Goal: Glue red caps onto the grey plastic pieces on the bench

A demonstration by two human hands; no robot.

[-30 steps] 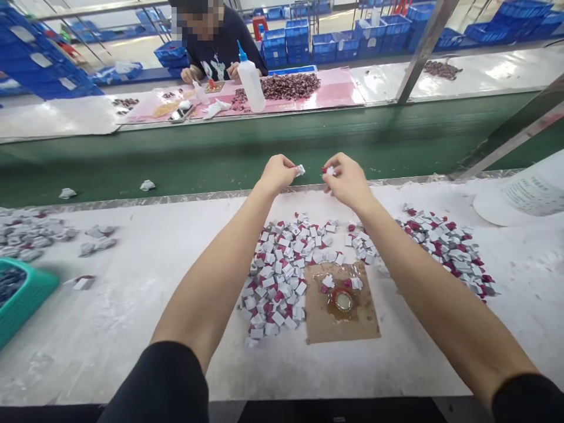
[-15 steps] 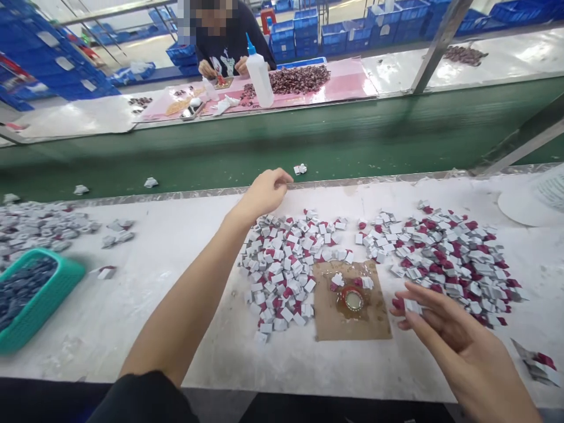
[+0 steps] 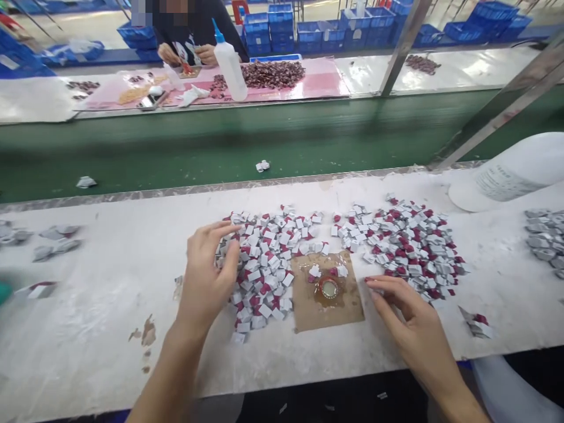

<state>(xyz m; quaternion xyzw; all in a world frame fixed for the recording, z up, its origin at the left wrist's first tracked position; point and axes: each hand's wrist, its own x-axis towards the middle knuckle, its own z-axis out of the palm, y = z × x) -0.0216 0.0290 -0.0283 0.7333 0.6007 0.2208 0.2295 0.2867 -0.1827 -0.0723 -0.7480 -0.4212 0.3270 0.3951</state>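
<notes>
My left hand [image 3: 212, 273] is at the left edge of a pile of small white-and-maroon pieces [image 3: 264, 264], thumb and fingers apart, with nothing visible in it. Right of the brown cardboard square [image 3: 304, 317], my right hand [image 3: 408, 323] has thumb and fingertips together on a small maroon piece [image 3: 368, 280], mostly hidden by the fingers. On the cardboard, a round shallow cap [image 3: 329, 288] sits in a wet amber patch. Two white-and-maroon pieces lie just behind it. A second pile of such pieces [image 3: 405, 247] spreads behind my right hand.
A large white bottle [image 3: 520, 170] lies at the back right, near grey pieces [image 3: 546, 238]. Across the green belt [image 3: 176, 153], which carries a few white pieces, a person works behind a squeeze bottle [image 3: 231, 70]. A metal post [image 3: 403, 50] stands beyond the belt.
My left hand has come back from the belt's edge to the left pile. My right hand stays beside the cardboard, its fingers closer together. The view has shifted rightward.
</notes>
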